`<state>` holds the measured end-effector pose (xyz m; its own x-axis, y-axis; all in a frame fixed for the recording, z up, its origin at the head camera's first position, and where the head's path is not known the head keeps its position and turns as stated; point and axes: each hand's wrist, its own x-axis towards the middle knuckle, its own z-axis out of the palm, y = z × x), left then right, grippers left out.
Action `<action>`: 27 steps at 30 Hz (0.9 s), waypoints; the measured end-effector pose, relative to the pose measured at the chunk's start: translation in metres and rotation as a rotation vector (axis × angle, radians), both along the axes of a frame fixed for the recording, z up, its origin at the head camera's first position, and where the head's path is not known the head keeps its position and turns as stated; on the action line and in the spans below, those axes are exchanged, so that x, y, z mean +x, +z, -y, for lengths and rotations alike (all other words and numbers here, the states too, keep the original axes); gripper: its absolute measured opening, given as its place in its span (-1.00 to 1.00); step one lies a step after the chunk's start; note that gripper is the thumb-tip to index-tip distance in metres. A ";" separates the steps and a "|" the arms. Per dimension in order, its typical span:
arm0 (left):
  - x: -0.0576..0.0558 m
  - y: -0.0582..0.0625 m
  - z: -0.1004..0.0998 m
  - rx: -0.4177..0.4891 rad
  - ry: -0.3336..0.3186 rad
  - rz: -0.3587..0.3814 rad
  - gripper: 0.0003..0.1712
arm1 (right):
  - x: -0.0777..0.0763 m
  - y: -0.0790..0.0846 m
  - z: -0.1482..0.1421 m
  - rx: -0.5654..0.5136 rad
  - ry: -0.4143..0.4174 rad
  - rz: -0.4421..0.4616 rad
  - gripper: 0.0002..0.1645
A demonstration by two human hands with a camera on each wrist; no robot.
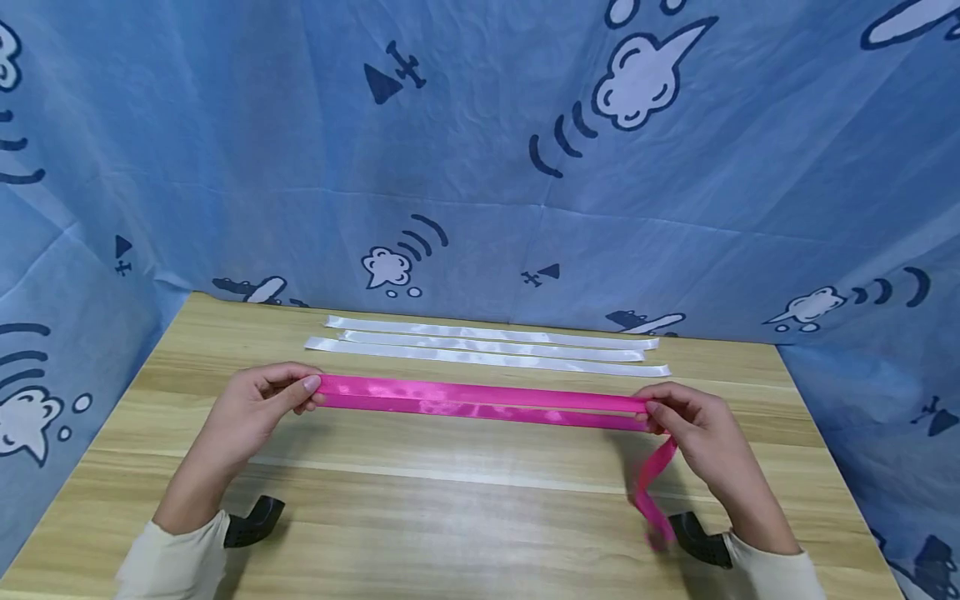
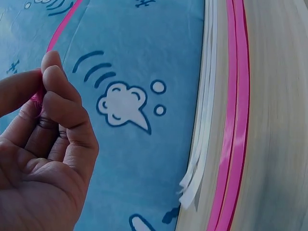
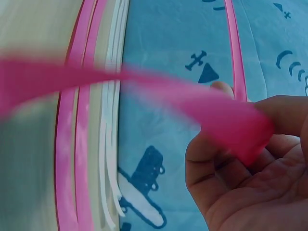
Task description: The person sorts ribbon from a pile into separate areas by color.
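Note:
A glossy pink ribbon (image 3: 236, 53) is stretched between my two hands above the table. My left hand (image 1: 258, 408) pinches it between thumb and fingertips at its left end. At the other side my right hand (image 1: 693, 425) grips it, and a loose pink tail (image 1: 654, 487) hangs below, twisted and blurred in the right wrist view. Two more pink ribbons (image 2: 231, 96) lie side by side on the table in both wrist views. From the head, the held ribbon overlaps them, so I cannot tell every strip apart there.
Several white ribbons (image 1: 487, 358) lie roughly parallel near the back edge of the wooden table (image 1: 465, 500). A blue patterned cloth (image 1: 480, 150) hangs behind the table and at both sides. Black wrist mounts (image 1: 255, 522) stick out by each sleeve.

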<state>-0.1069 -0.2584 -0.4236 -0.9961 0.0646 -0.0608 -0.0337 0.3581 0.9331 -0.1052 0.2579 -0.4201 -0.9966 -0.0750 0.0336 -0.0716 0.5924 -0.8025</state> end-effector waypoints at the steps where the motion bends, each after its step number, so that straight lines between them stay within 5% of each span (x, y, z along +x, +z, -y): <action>1: 0.000 0.000 0.002 -0.001 0.007 0.001 -0.64 | 0.000 0.000 -0.002 0.004 -0.008 0.003 -0.76; 13: 0.005 -0.006 0.035 -0.070 0.114 -0.013 -0.61 | 0.000 -0.001 -0.027 0.040 -0.074 0.016 -0.73; 21: 0.009 -0.013 0.058 -0.069 0.159 -0.018 -0.84 | 0.005 -0.006 -0.042 0.034 -0.134 0.067 -0.71; 27: 0.011 -0.019 0.071 -0.053 0.191 -0.002 -0.84 | 0.005 -0.012 -0.052 0.031 -0.160 0.025 -0.72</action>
